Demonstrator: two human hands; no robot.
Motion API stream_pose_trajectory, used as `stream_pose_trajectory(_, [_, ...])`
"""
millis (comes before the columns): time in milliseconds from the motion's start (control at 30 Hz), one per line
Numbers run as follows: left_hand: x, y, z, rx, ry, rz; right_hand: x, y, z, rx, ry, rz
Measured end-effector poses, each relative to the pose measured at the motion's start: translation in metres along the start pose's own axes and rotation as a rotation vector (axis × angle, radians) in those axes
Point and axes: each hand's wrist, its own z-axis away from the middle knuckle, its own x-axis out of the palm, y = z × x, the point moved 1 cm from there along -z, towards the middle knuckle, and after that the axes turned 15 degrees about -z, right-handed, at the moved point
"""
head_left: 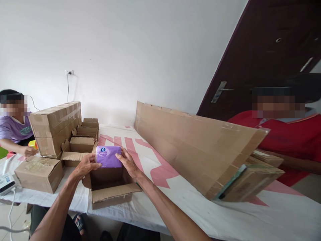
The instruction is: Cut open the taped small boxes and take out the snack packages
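Head view: only one picture is being given, and everything is being seen from above the hands.
Purple pack (pixel 108 156): it is being held up in the air, just over the far edge of the open box (pixel 110 190), and no part of it is being seen touching the box floor.
Left hand (pixel 85 166): it is being closed on the left end of the purple pack, with the fingers curled round it.
Right hand (pixel 129 164): it is being closed on the right end of the purple pack, with the fingers laid over the top and side.
Long side: the purple pack is being held with its long side going left to right, the same way as the wide side of the open box.
Which way: the hollow of the open box is being seen right under the hands and a little nearer to the body.
Nearer hand: both hands are being kept just as near to the purple pack.
Open box: it is being kept on the table (pixel 200 214) near the front edge, with its flaps spread out.
Left of it: small open boxes (pixel 80 147), stacked boxes (pixel 55 127) and a closed box (pixel 40 174) are being kept near.
Right of it: a long cardboard sheet (pixel 195 147) is being kept well apart.
Other people: a co-worker's hand (pixel 28 151) is being rested by a yellow thing (pixel 32 144) at the far left.
Hidden: the underside of the purple pack is being covered, and its print is too small to be read.
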Motion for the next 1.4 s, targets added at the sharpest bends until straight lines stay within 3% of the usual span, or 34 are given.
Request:
stream_pose_trajectory(267, [0.0,-0.001,-0.001,0.0,-0.005,-0.001,0.0,0.001,0.0,-0.012,-0.015,0.018])
stream_pose_trajectory(400, [0.0,0.012,-0.002,0.112,0.033,0.062,0.009,-0.011,0.002,-0.06,-0.062,0.091])
stream_pose_trajectory(533, [-0.007,0.053,0.003,0.265,0.209,-0.016,0.037,-0.045,0.003,-0.188,-0.104,0.117])
stream_pose_trajectory(667, [-0.03,0.098,0.016,0.382,0.382,-0.058,0.066,-0.092,0.002,-0.323,-0.226,0.151])
stream_pose_trajectory(733, [-0.048,0.11,0.025,0.439,0.528,-0.086,0.071,-0.106,0.0,-0.391,-0.289,0.237])
stream_pose_trajectory(800, [-0.068,0.111,0.036,0.452,0.691,-0.125,0.065,-0.105,-0.003,-0.408,-0.36,0.343])
stream_pose_trajectory(867, [-0.085,0.102,0.047,0.415,0.817,-0.182,0.049,-0.087,-0.007,-0.352,-0.425,0.475])
stream_pose_trajectory(933, [-0.097,0.085,0.057,0.345,0.872,-0.239,0.027,-0.057,-0.01,-0.247,-0.458,0.654])
stream_pose_trajectory(1033, [-0.101,0.051,0.066,0.232,0.841,-0.235,-0.006,-0.013,-0.012,-0.097,-0.453,0.925])
stream_pose_trajectory(1100, [-0.097,0.025,0.07,0.155,0.8,-0.186,-0.021,0.004,-0.011,-0.057,-0.42,1.023])
stream_pose_trajectory(1200, [-0.087,-0.015,0.073,0.031,0.735,-0.122,-0.033,0.006,-0.01,-0.04,-0.405,1.014])
stream_pose_trajectory(1400, [-0.072,-0.084,0.081,-0.181,0.576,-0.087,-0.05,-0.02,-0.006,0.053,-0.46,0.966])
